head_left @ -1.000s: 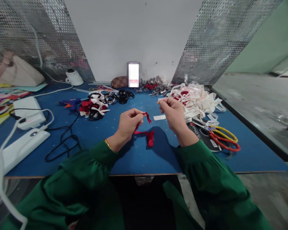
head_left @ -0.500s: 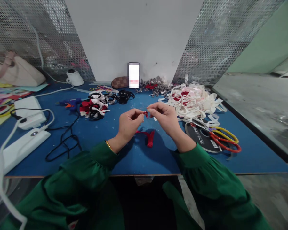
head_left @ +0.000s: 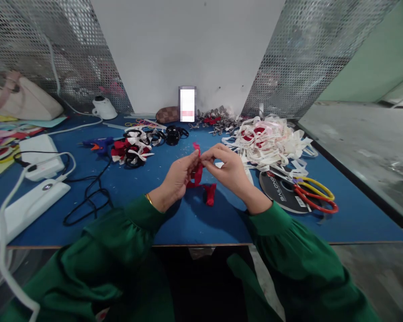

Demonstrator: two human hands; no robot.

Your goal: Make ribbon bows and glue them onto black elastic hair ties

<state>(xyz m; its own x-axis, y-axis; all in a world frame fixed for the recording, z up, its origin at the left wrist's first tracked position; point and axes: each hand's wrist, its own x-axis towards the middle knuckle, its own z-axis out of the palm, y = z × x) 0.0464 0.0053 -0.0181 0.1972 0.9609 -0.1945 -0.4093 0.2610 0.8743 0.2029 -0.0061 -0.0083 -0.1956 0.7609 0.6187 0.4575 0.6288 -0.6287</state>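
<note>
A red ribbon (head_left: 198,173) stands between my two hands over the blue table, its frayed top end poking up above the fingers. My left hand (head_left: 179,178) is closed on the ribbon from the left side. From the right, the thumb and forefinger of my right hand (head_left: 226,169) pinch the same ribbon near its upper part. Just below the hands, a red ribbon roll (head_left: 210,195) rests on the table, with a strip running left from it toward my left hand.
Right: a heap of white ribbons (head_left: 272,141), orange and yellow scissors (head_left: 314,194) on a black disc (head_left: 277,192). Left: red, white and black hair ties (head_left: 132,147), a blue glue gun (head_left: 100,144), black cable (head_left: 90,201), power strip (head_left: 30,208). Back: metal clips (head_left: 221,118), a phone (head_left: 187,105).
The red ribbon, earlier a small bit at my fingertips, now shows as a longer upright piece. My left hand has turned and shifted slightly down, and my right hand has moved slightly left.
</note>
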